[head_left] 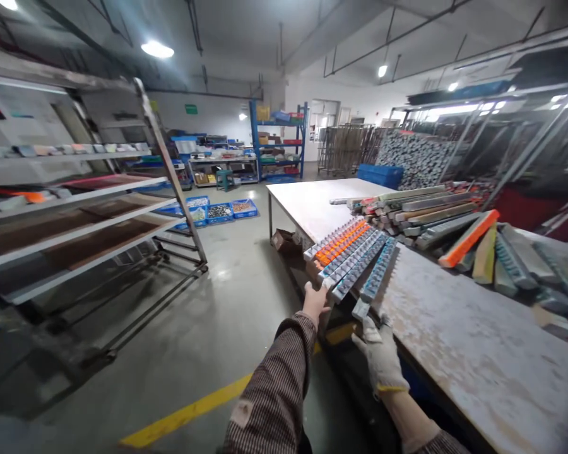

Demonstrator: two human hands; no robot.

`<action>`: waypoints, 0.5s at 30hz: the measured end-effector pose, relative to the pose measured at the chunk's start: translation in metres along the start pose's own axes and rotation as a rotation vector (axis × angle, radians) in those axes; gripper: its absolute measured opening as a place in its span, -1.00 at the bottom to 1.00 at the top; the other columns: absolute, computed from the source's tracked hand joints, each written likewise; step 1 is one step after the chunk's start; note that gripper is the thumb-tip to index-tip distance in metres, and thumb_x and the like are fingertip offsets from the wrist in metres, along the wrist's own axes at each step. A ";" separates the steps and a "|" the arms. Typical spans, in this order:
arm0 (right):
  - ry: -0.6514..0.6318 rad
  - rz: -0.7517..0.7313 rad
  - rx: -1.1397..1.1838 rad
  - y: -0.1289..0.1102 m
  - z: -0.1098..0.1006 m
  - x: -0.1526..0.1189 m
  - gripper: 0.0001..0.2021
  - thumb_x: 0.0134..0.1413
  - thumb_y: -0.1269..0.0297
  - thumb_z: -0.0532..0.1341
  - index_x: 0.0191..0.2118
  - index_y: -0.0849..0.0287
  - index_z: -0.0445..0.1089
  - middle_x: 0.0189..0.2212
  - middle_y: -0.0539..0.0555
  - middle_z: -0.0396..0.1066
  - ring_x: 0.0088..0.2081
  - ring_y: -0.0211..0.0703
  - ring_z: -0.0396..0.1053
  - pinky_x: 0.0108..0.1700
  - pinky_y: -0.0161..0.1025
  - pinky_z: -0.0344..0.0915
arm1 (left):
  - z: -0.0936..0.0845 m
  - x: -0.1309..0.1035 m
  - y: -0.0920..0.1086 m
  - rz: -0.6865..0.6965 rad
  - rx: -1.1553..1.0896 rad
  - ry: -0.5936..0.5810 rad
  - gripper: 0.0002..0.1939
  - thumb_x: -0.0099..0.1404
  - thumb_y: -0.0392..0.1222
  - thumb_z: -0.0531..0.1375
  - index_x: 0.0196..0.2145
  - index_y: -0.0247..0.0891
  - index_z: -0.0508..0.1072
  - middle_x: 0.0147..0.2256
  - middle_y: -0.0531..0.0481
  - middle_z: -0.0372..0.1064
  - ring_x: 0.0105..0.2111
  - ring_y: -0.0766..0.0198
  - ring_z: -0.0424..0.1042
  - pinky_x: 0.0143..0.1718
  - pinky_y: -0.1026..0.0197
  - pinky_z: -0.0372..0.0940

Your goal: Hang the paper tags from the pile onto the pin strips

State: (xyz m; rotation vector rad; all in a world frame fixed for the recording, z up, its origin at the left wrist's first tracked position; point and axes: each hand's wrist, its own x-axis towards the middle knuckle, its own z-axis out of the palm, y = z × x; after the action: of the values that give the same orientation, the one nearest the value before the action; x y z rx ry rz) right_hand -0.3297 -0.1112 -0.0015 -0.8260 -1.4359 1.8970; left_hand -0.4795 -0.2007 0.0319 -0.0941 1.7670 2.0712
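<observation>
My bare left hand (316, 300) is at the near ends of a row of long bars, its fingers bent against the end of one bar. These bars (350, 252) carry rows of small pieces, some orange, others grey or blue, and their ends stick out past the table edge. Apart from that row, to its right, lies a bar with blue pieces (378, 268). Just below its pale near end is my right hand (381, 356) in a whitish knitted glove, thumb and fingers apart. Whether the glove touches that bar is hard to see.
The white-topped table (459, 328) runs along my right, with a pile of bars (421, 211) farther back on it. A wheeled rack (89, 208) stands at left. Blue trays of parts (220, 213) sit on the floor ahead, before a blue shelf (278, 142).
</observation>
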 end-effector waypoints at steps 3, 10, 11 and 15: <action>0.013 0.009 0.038 -0.002 0.023 0.036 -0.14 -0.06 -0.16 0.36 0.34 -0.08 0.10 -0.01 0.04 0.48 -0.26 -0.15 0.53 -0.30 -0.24 0.51 | 0.038 0.026 0.011 0.047 -0.054 0.027 -0.64 0.46 -0.03 0.23 0.11 -0.27 0.42 0.04 -0.14 0.42 -0.08 0.12 0.50 -0.08 -0.01 0.49; 0.035 0.039 0.068 -0.002 0.023 0.045 -0.30 -0.02 -0.04 0.37 0.23 0.09 0.30 -0.03 0.13 0.54 -0.18 -0.08 0.54 -0.19 -0.21 0.52 | 0.064 0.015 -0.020 0.008 -0.104 -0.038 -0.67 0.48 0.01 0.20 0.00 -0.31 0.45 -0.16 -0.06 0.47 -0.30 0.27 0.49 -0.29 0.16 0.48; 0.025 0.048 0.079 -0.003 0.014 0.038 -0.31 0.00 -0.04 0.35 0.23 0.08 0.30 -0.05 0.12 0.55 -0.20 -0.07 0.55 -0.18 -0.19 0.53 | 0.061 0.005 -0.026 -0.025 -0.099 -0.081 -0.66 0.48 0.03 0.20 -0.02 -0.32 0.45 -0.22 -0.03 0.47 -0.37 0.31 0.47 -0.36 0.21 0.45; 0.015 0.045 0.094 -0.008 -0.029 0.018 -0.32 -0.03 -0.09 0.39 0.17 0.12 0.34 -0.15 0.13 0.59 -0.29 -0.01 0.57 -0.25 -0.08 0.56 | 0.043 -0.032 -0.031 -0.153 -0.068 -0.382 -0.44 0.23 0.11 0.39 0.05 -0.28 0.45 -0.33 0.01 0.46 -0.51 0.35 0.42 -0.48 0.26 0.39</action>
State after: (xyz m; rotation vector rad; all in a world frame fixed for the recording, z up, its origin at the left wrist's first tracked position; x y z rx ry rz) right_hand -0.3176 -0.0789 -0.0023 -0.8328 -1.3186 1.9718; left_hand -0.4303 -0.1649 0.0213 0.1355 1.4157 1.8906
